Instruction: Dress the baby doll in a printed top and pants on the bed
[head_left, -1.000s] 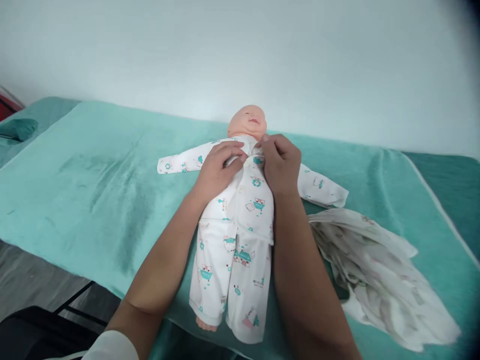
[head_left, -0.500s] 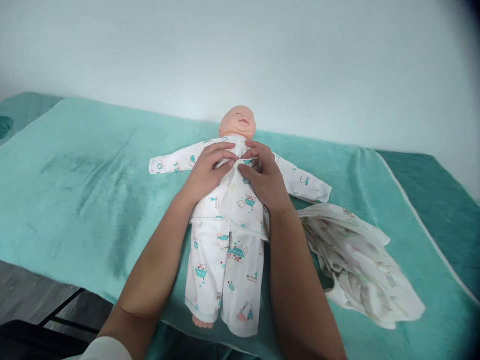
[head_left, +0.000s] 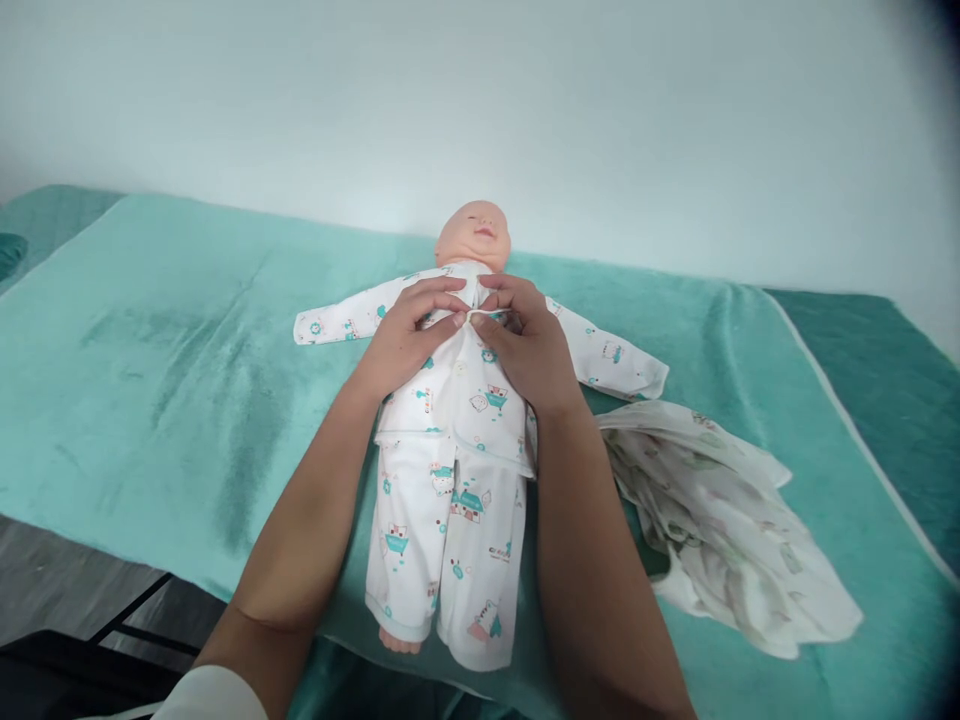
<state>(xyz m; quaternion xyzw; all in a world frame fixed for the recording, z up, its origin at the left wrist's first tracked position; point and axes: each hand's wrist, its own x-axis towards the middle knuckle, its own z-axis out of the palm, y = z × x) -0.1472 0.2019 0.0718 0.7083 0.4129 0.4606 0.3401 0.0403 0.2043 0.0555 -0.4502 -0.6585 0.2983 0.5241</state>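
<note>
A baby doll [head_left: 474,232] lies on its back on a teal blanket [head_left: 187,370], head toward the wall. It wears a white shirt [head_left: 457,385] and white trousers [head_left: 442,560] with teal prints; one bare foot shows at the near end. My left hand [head_left: 409,338] and my right hand [head_left: 525,345] rest on the doll's chest just below the neck. Both pinch the front edges of the shirt together at the collar, fingertips nearly touching.
A crumpled white printed cloth [head_left: 720,510] lies on the blanket to the right of the doll. A pale wall [head_left: 525,100] runs behind the bed. The bed's near edge drops to a dark floor [head_left: 67,600] at lower left.
My hands have drawn closer together at the shirt's collar, the right one sliding a little down from the neck. The camera view has shifted slightly; the doll stays in place.
</note>
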